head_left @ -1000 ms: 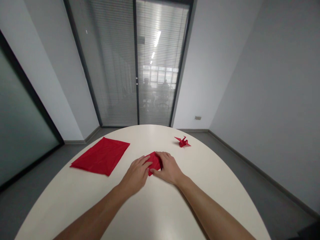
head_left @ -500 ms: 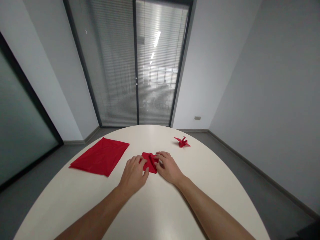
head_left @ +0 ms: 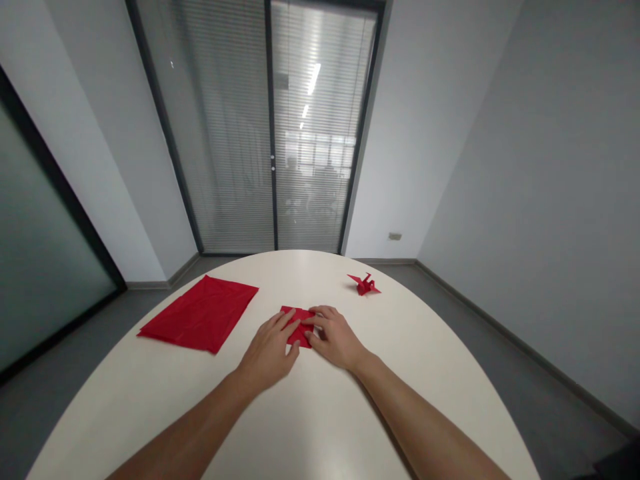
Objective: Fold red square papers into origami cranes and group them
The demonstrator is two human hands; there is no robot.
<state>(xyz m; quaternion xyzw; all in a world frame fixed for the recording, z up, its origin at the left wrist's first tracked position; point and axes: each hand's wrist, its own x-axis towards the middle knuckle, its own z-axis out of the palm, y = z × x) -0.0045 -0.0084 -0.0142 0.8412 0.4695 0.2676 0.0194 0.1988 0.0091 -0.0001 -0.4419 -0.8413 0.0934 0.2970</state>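
Note:
A small folded piece of red paper (head_left: 302, 313) lies on the white table between my hands. My left hand (head_left: 270, 343) rests over its left part, fingers stretched out and the thumb apart near its lower edge. From the other side, my right hand (head_left: 336, 335) touches the right part with its fingertips, the fingers apart and slightly bent. The fingers of both hands nearly meet over the middle of the paper and hide much of its folds. Neither hand grips it.
To the left lies a stack or sheet of larger red paper (head_left: 200, 317), its surface creased. A folded red paper crane (head_left: 365, 285) stands at the far right of the round white table (head_left: 300, 427). Beyond the table is a glass partition with blinds (head_left: 235, 167).
The raised flap of the small red paper, which my right fingers were at, now lies flat. My left fingers have moved right, onto the middle of the paper.

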